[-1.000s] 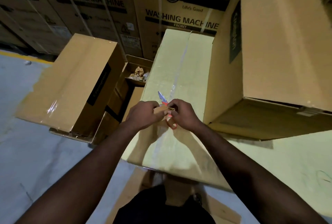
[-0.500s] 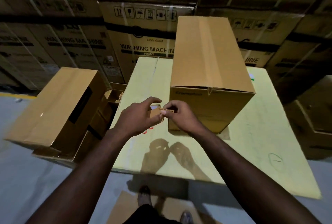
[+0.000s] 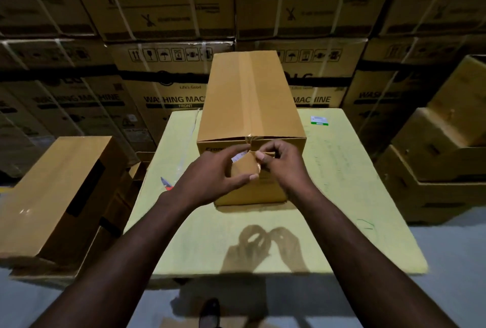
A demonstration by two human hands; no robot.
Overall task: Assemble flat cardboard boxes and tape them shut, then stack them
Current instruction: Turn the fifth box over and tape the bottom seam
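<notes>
An assembled brown cardboard box [image 3: 249,101] stands on a pale yellow work surface [image 3: 342,196], with brown tape along its top seam. In front of its near end, my left hand [image 3: 210,180] grips a roll of brown tape [image 3: 244,168]. My right hand [image 3: 284,164] pinches the tape's loose end beside the roll, just below the box's top edge. A pair of scissors [image 3: 166,183] with a red handle lies on the surface left of my left wrist, partly hidden by it.
Another closed cardboard box [image 3: 60,191] lies at the left atop other cartons. Open brown cartons [image 3: 441,159] are stacked at the right. A wall of washing machine cartons [image 3: 168,96] rises behind the surface. A small green-and-white label [image 3: 319,120] lies at the surface's far right.
My view swung right and up, so the box is now centred ahead. Both hands rose with the tape roll to the box's near end. The scissors now lie on the surface.
</notes>
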